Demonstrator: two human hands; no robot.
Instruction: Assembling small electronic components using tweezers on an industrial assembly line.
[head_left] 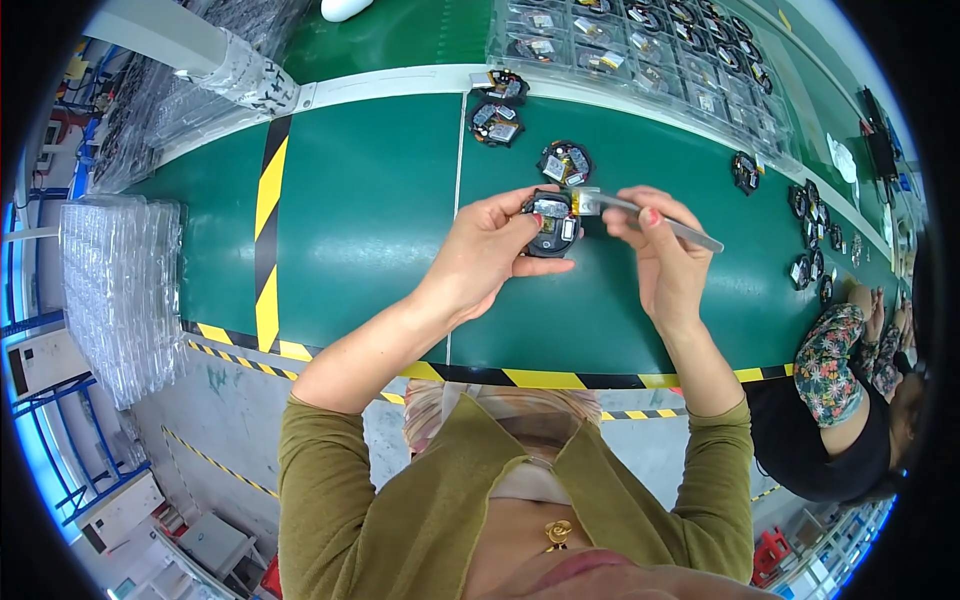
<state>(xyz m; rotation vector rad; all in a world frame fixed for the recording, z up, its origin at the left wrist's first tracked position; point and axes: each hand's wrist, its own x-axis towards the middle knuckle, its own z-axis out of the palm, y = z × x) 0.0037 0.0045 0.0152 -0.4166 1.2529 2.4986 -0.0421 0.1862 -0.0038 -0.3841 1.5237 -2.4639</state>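
L hand point(478, 248) grips blk round module point(550, 240) over green bench point(360, 230); R hand point(660, 238) pinches tweezers point(695, 237), tip blurred at silver tab point(589, 203); prob best: brace module, ease tab w/o creasing; module's long axis approx near-far, tab points right

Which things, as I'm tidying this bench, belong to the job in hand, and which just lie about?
In use:
round black device, in the left hand
tweezers-like metal tool, in the right hand
silver piece beside the device

Seemingly lying about:
other round devices on the bench
stacked clear trays at left
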